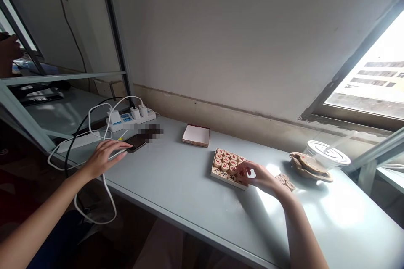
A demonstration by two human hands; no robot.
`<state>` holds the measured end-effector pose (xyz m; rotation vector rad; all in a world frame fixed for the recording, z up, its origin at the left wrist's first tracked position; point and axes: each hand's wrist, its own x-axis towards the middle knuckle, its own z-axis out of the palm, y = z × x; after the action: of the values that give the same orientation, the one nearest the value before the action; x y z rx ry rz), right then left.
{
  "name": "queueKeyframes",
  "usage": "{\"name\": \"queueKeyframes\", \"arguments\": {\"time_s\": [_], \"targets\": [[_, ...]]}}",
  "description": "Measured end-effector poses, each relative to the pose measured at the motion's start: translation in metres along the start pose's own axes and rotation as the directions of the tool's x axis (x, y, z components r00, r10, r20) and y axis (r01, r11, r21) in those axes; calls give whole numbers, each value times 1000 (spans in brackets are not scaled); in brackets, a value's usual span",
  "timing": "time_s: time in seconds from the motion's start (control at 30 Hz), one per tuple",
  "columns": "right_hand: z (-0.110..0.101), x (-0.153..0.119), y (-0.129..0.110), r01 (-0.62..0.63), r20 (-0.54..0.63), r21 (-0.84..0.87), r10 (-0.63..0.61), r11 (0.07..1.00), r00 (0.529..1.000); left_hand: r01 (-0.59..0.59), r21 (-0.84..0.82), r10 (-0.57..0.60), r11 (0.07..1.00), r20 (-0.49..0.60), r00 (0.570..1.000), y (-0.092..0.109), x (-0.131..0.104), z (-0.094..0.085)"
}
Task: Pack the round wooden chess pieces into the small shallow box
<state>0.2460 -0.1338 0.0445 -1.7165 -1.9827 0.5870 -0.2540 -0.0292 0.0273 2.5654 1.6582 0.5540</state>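
Note:
My left hand (105, 154) reaches over the desk with its fingers stretched out and thumb apart. Its fingertips are at the near edge of a dark phone (136, 143), and a white cable passes between thumb and fingers. Round wooden Chinese chess pieces (225, 159) with red and black characters fill a shallow open box (215, 171). Over the box's right side, my right hand (257, 174) has thumb and fingers curled together on a piece there; the fingers partly hide it. Several loose chess pieces (282, 179) lie on the desk beyond my right wrist.
The box lid (196, 135) lies upturned near the wall. A power strip (126, 120) with plugs and white cables is at the back left. To the right, a lidded plastic cup (326, 153) stands by a brown dish (307, 168). Another person's hand (11, 48) shows far left.

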Motion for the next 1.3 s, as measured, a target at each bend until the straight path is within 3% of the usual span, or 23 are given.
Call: {"name": "queueKeyframes", "arguments": {"time_s": [0.1,0.3,0.47,0.63,0.73,0.83,0.97,1.07,1.17,1.3], "targets": [[-1,0,-1,-4,72,39,1,999,997,-20,-30,20,999,8,1000,4,0,-1],[-1,0,2,-19,59,47,17,999,998,-40,-76,35,996,-72,997,12,6,3],[-2,0,3,-19,61,64,15,998,998,-48,-74,47,996,-18,999,11,6,2],[-2,1,-1,7,70,49,-10,999,998,-38,-97,31,995,-67,997,8,3,-5],[-2,1,3,-14,-7,-25,14,1000,1000,-40,-129,31,991,-69,997,8,3,-10],[-4,0,13,-174,-232,-235,119,956,965,-28,-240,18,970,-42,999,17,3,-14],[-9,-7,32,-567,-571,-425,277,705,773,-26,-396,54,918,61,997,53,9,-6],[-10,-10,44,-718,-588,-410,439,563,679,-81,-423,163,903,163,973,98,18,9],[-6,-10,54,-744,-487,-415,563,523,668,-217,-381,318,899,224,921,147,30,25],[0,-8,63,-697,-446,-399,538,596,715,-326,-347,414,879,216,884,197,55,47]]}}
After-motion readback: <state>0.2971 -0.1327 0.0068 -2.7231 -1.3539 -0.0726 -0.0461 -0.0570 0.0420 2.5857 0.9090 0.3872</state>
